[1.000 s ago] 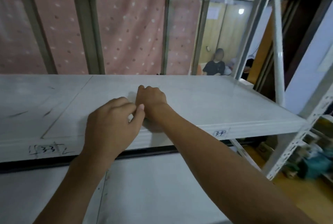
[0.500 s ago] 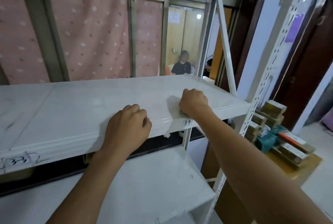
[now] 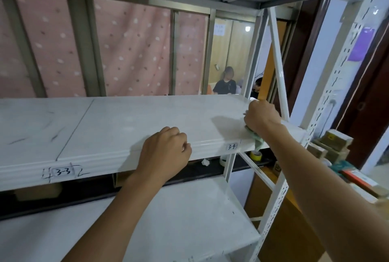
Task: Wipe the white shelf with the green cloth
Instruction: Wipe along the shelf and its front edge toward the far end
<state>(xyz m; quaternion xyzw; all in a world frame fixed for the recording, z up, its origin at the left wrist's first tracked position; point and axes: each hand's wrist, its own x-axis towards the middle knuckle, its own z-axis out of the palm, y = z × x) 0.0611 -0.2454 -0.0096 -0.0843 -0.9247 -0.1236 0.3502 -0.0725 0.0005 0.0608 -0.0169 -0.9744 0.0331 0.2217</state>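
Note:
The white shelf (image 3: 117, 122) runs across the middle of the view, with labels "3-3" and "3-4" on its front lip. My right hand (image 3: 262, 117) is at the shelf's right end, closed over the green cloth (image 3: 257, 138), which is pressed on the board; a green corner hangs over the front edge. Most of the cloth is hidden under the hand. My left hand (image 3: 164, 153) rests curled on the front lip near the middle, holding nothing.
White perforated uprights (image 3: 328, 93) and a diagonal brace (image 3: 277, 68) stand just right of my right hand. A lower white shelf (image 3: 179, 226) lies below. Stacked boxes (image 3: 332, 145) sit at the right. Pink curtain and seated people are behind.
My right hand has slid the cloth rightward along the shelf from the middle to the right end. My left hand stayed on the front lip.

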